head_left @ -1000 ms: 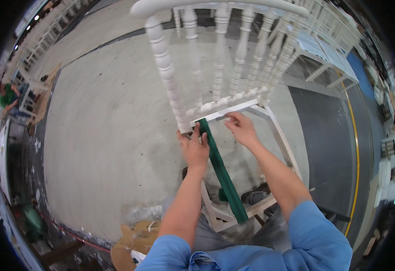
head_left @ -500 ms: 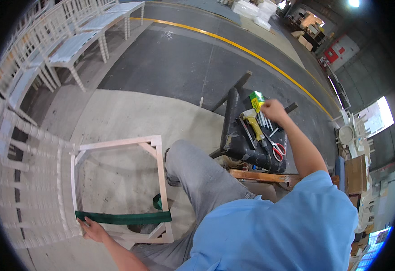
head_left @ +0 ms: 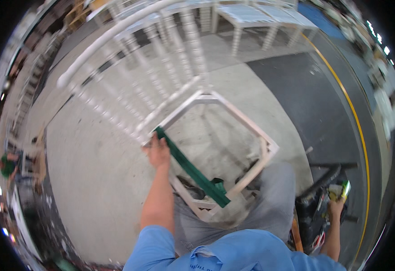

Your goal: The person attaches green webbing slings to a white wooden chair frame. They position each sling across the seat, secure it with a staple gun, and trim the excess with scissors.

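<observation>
A white chair frame [head_left: 241,113] with a spindle back [head_left: 150,67] stands in front of me, its seat open. A dark green webbing strap [head_left: 190,168] runs across the seat frame, with a loose folded end near my legs. My left hand [head_left: 158,152] is closed on the strap's far end, holding it against the rail beside the backrest. At the right, my right hand [head_left: 335,207] is over a black stool [head_left: 306,205], next to a green and yellow box [head_left: 345,187]. Its fingers are blurred, and whether they hold anything is unclear. Red-handled scissors [head_left: 318,240] lie by that forearm.
White chairs [head_left: 247,18] with pale blue-covered seats stand in a row at the back. A yellow line [head_left: 357,117] curves along the dark floor at right. Another person in green [head_left: 9,167] is at far left. A wooden bar [head_left: 296,235] is by my right side.
My view has swung left, so the chair frame now sits centrally and the stool lies at the right edge. My left hand stays on the strap; my right hand stays by the box.
</observation>
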Demonstrator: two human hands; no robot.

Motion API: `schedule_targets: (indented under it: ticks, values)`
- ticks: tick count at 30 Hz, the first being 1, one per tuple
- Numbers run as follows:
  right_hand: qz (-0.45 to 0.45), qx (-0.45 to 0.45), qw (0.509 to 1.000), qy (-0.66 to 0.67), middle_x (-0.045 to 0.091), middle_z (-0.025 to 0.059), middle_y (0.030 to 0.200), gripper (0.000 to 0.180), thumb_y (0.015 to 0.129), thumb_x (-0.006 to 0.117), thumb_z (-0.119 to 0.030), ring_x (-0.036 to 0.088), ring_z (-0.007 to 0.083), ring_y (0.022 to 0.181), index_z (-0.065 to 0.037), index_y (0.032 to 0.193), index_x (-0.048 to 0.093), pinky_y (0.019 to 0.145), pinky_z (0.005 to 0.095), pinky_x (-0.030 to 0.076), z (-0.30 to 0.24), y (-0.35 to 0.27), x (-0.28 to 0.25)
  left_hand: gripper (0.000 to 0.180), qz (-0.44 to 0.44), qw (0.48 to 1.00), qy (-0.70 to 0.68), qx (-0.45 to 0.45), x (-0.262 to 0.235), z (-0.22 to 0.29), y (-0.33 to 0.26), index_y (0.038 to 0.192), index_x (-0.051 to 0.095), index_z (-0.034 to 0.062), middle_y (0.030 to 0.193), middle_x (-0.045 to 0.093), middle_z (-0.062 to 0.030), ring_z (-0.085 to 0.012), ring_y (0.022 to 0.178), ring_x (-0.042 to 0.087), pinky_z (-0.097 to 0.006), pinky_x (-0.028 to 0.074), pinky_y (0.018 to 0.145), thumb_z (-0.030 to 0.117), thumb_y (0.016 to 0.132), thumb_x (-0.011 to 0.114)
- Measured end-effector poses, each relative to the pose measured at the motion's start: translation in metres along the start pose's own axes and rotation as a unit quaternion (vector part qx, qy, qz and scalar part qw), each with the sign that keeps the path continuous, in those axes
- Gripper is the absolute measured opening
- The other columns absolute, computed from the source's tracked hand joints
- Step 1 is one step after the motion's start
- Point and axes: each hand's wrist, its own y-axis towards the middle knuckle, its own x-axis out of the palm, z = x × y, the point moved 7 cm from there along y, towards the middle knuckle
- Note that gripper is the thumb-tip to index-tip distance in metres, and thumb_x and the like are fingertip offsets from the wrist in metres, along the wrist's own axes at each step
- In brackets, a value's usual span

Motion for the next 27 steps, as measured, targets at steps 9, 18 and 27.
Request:
schedule_targets:
  ticks: [9, 18, 27]
  values:
    - [-0.292, -0.220, 0.923, 0.122, 0.071, 0.0086, 0.127, 0.047, 0.096, 0.079, -0.019, 0.065, 0.0216, 0.116, 0.000, 0.136, 0.064, 0.104, 0.0367, 0.048, -0.317, -0.081, 0.145, 0.053, -0.046, 0.988, -0.048, -0.138, -0.014, -0.003, -0.008, 0.149, 0.062, 0.0436, 0.161, 0.036, -0.0270, -0.0471, 0.124, 0.065, -0.052, 0.057, 0.100, 0.042, 0.097, 0.075]
    - [-0.604, -0.179, 0.769, 0.113, 0.068, 0.0024, 0.088, 0.027, 0.099, 0.081, -0.025, 0.061, 0.0138, 0.059, -0.004, 0.109, 0.068, 0.052, 0.0333, 0.050, -0.466, -0.291, 0.446, 0.052, -0.045, 0.988, -0.064, -0.134, -0.018, -0.008, -0.007, 0.147, 0.065, 0.0387, 0.158, 0.037, -0.0277, -0.0466, 0.110, 0.068, -0.051, 0.058, 0.094, 0.041, 0.096, 0.075]
    - [-0.570, -0.247, 0.782, 0.056, 0.069, 0.0035, 0.078, 0.035, 0.099, 0.081, -0.035, 0.062, 0.0121, 0.054, -0.001, 0.102, 0.070, 0.047, 0.0304, 0.052, -0.470, -0.336, 0.570, 0.053, -0.043, 0.984, -0.083, -0.153, -0.023, -0.012, -0.006, 0.146, 0.067, 0.0355, 0.158, 0.035, -0.0258, -0.0458, 0.112, 0.064, -0.050, 0.058, 0.094, 0.032, 0.094, 0.077]
